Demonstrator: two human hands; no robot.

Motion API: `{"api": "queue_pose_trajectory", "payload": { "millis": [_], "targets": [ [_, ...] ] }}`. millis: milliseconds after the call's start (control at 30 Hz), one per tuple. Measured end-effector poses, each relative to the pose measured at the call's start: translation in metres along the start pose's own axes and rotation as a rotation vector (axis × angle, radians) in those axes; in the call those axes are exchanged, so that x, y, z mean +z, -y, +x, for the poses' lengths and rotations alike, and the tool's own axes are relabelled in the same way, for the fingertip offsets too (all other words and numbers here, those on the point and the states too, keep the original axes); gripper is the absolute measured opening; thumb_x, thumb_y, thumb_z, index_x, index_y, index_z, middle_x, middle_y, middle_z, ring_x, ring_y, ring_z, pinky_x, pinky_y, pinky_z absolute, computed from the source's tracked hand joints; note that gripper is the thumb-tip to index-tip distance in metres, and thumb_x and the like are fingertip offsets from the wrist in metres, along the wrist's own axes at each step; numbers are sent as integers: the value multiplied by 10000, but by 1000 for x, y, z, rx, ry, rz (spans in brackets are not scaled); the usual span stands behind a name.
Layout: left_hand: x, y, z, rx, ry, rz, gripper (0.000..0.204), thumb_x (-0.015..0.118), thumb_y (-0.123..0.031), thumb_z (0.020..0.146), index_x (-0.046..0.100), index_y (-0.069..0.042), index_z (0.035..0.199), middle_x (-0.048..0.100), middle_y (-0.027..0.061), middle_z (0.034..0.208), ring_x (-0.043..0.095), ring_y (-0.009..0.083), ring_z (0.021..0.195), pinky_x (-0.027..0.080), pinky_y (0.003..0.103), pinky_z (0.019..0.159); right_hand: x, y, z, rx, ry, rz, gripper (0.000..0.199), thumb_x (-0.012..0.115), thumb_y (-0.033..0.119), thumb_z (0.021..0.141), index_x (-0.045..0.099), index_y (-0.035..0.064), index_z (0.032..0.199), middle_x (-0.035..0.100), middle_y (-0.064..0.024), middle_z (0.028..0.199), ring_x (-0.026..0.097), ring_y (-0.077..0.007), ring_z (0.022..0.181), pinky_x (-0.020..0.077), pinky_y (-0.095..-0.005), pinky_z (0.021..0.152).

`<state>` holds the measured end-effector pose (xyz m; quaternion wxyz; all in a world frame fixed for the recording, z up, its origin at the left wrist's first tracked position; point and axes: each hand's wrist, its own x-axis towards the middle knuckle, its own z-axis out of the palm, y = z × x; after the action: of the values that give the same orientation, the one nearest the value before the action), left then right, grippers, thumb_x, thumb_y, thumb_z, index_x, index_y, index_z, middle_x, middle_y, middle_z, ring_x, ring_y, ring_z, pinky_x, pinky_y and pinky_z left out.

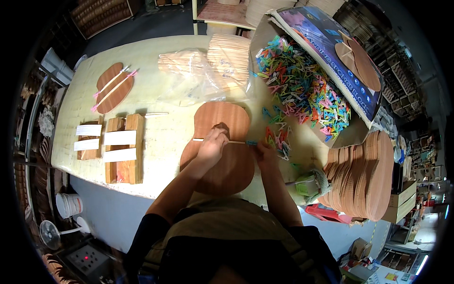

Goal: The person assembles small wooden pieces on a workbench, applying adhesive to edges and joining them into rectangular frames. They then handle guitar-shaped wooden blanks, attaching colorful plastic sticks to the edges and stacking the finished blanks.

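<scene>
A guitar-shaped brown wooden board (227, 173) lies flat on the table in front of me. Across its waist runs a thin pale wooden strip (235, 142). My left hand (213, 143) rests over the middle of this strip, fingers curled together and holding it against the board; what lies under the fingertips is partly hidden. At the board's right edge my right hand (265, 152) pinches a blue clothespin (251, 143), which sits at the strip's right end. Whether its jaws have closed on the board I cannot tell.
A carton (331, 143) of colourful clothespins (302, 80) spills onto the table at right. Stacked boards (362, 175) and a green container (307, 186) stand nearer. Wooden blocks with white labels (135, 149) and a clipped board (113, 88) lie left; bundled strips (229, 59) lie behind.
</scene>
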<state>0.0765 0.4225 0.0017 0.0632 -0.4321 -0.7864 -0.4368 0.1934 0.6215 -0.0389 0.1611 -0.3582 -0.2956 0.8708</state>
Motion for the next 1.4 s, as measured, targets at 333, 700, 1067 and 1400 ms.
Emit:
{"api": "queue_pose_trajectory", "payload": {
  "millis": [333,700,1067,1400],
  "targets": [
    [0,5,0,-5,-7,-22,93,640,0,766,575,-51,808,603,112,1036,563,327,1008,465,413,881,14,37,-26,-416,-112,-1257,219,585,232,924,627,21,966,616,-149,1070,622,-229,966,490,-328,832],
    [-3,8,-1,-18,-27,-104,113,683,-4,743,591,-41,796,611,117,1018,570,322,1013,472,400,877,91,62,14,-888,344,-1516,213,732,190,785,634,22,873,612,-105,721,596,-213,629,474,-336,597],
    [11,17,-9,-84,3,-91,201,509,-76,868,620,-27,1028,596,153,1085,546,308,1065,441,376,931,234,-66,37,110,842,-1199,200,738,133,802,699,-4,943,653,-38,780,547,-96,608,445,-253,534],
    [36,36,-19,-226,71,-320,295,434,-66,939,529,-5,1212,552,125,1218,508,223,1168,424,340,980,235,-89,57,342,1017,-1452,174,698,69,806,706,10,969,626,-32,698,527,-79,574,392,-226,493]
  ]
}}
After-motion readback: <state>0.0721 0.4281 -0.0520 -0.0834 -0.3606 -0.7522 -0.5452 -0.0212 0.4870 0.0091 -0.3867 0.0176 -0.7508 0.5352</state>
